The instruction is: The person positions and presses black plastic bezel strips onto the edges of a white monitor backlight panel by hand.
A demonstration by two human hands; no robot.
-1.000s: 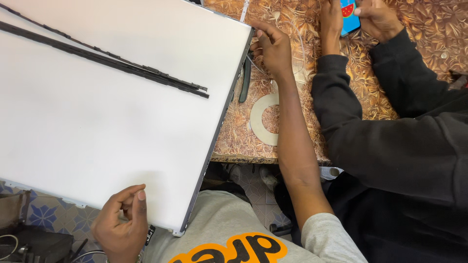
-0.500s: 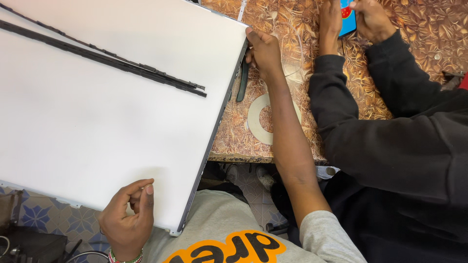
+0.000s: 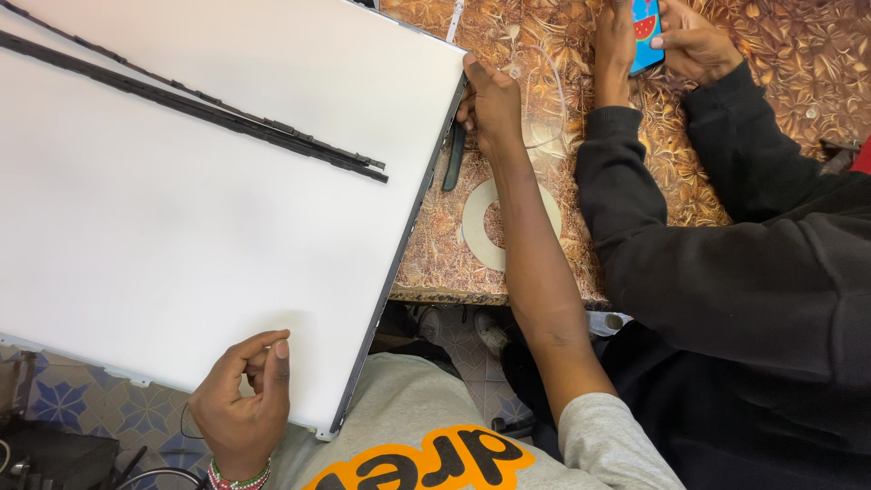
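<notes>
A large white panel [image 3: 181, 236] with a thin dark frame is seen lying flat, filling the left and middle of the view. Its far right part rests on the counter [image 3: 544, 54], which is covered with a brown leaf pattern, while its near part extends over the counter's edge, above a tiled floor [image 3: 82, 408] with blue flowers.

The left hand [image 3: 240, 399] is placed at the near edge of the panel. Its fingers are curled and the thumb is pressed on the white surface close to the near right corner, so the edge is pinched between thumb and fingers. A beaded bracelet [image 3: 238, 475] is worn on this wrist.

The right hand [image 3: 490, 100] is stretched out to the far right edge of the panel. The fingers are bent around the dark frame there and the edge is gripped.

Two long black strips [image 3: 227, 118] are laid on the panel, running from the far left towards the middle, close together. Just beside the right hand, a slim black tool [image 3: 453, 161] lies on the counter along the panel's edge. A flat white ring [image 3: 481, 231] is seen on the counter, partly hidden under the right forearm.

On the right, another person in a black sleeve [image 3: 726, 263] is seated at the counter. A phone in a blue case [image 3: 646, 32] is held in that person's two hands at the far edge.
</notes>
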